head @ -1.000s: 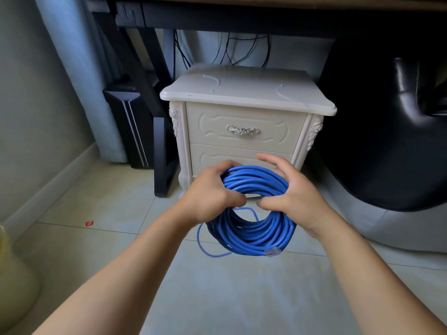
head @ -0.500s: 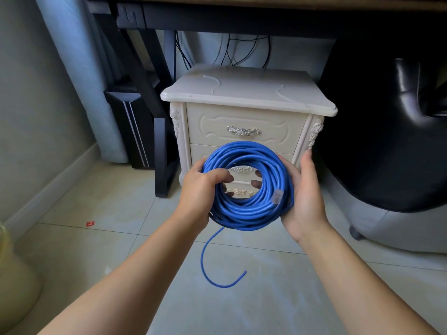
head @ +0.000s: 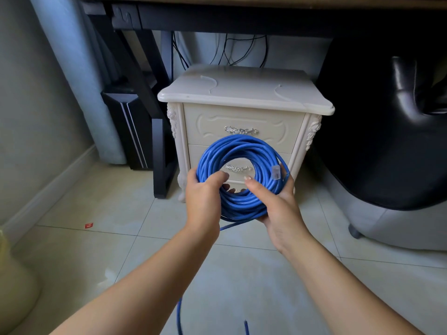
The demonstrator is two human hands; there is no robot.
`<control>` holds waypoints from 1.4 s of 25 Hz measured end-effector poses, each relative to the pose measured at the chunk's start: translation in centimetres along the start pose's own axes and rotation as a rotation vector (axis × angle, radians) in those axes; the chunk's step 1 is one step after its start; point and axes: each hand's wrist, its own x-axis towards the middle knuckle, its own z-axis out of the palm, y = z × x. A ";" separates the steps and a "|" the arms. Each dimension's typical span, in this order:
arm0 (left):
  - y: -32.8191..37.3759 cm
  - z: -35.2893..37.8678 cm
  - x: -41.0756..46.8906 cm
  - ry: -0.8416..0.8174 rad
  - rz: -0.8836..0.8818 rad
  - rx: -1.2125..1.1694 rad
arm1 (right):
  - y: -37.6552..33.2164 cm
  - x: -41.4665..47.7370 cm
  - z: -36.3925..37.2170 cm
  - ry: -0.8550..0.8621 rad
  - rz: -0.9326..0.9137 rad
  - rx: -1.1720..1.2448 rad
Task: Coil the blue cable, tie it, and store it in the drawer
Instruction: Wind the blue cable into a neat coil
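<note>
The blue cable [head: 262,155] is wound into a thick round coil and held up in front of the white nightstand [head: 242,93], level with its lower drawer [head: 196,155], clear of the tiled floor [head: 242,274]. The left hand [head: 203,197] grips the coil's lower left part, thumb curled over the front of the strands and the other fingers wrapped round behind them, their tips just showing inside the ring. The right hand [head: 278,206] cups the coil's lower right part from beneath, thumb laid across the front strands and the fingers curled up behind the bundle. A clear plug [head: 276,172] lies against the coil's right side, just above the right hand. A loose tail of the cable hangs down from the bottom of the coil toward the floor in front of the nightstand; its end cannot be made out. The upper drawer [head: 242,119] is shut, its silver handle [head: 240,130] showing just above the coil's top; the lower drawer is shut too, and its handle [head: 238,168] shows through the ring's hole. A dark desk [head: 217,18] spans above the nightstand, a black chair [head: 387,141] stands to its right, a black computer tower [head: 130,131] to its left, and a small red scrap [head: 88,225] lies on the floor farther left.
</note>
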 end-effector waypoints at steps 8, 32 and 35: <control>1.9 -1.4 1.1 -0.451 -0.110 0.285 | -1.9 1.3 -2.4 0.125 -0.113 -0.207; 2.4 -1.6 1.3 -0.280 -0.021 0.390 | -3.1 0.5 -3.0 -0.224 -0.073 -0.446; 2.2 -1.4 1.2 -0.188 -0.032 0.293 | -2.5 0.5 -2.6 -0.171 -0.038 -0.428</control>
